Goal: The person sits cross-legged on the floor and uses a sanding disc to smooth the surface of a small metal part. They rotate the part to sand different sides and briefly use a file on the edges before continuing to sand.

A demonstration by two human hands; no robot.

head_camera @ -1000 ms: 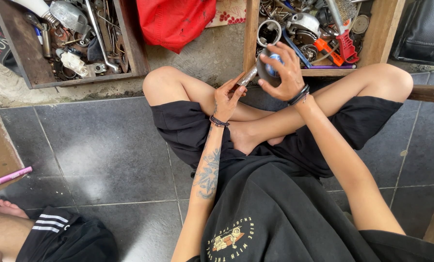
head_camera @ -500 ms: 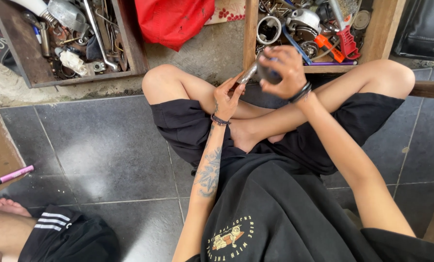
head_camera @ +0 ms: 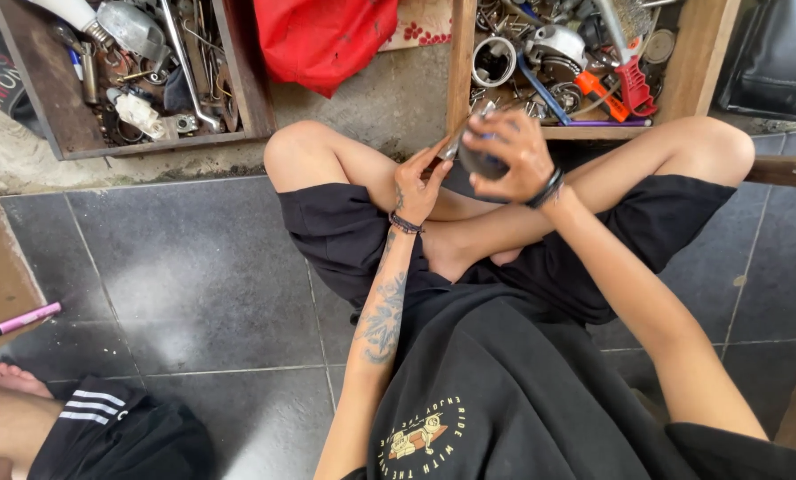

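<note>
Both hands have drawn down from the edge of the right-hand drawer toward the lap since the earlier frame, carrying the part with them. At far left a pink marker [head_camera: 17, 321] lies on a board, above another person's leg. A wooden drawer [head_camera: 238, 80] of metal odds and ends sits top left, a red cloth [head_camera: 327, 36] beside it. Over the crossed legs, the left hand [head_camera: 423, 182] pinches a slim metal tool [head_camera: 469, 129] against a round dark part [head_camera: 480, 162], which the right hand [head_camera: 514, 151] cups with curled fingers. That part looks hard, stiff and fairly heavy, possibly greasy; its rim seems the safest hold. Beyond it stands the second drawer [head_camera: 696, 71].
</note>
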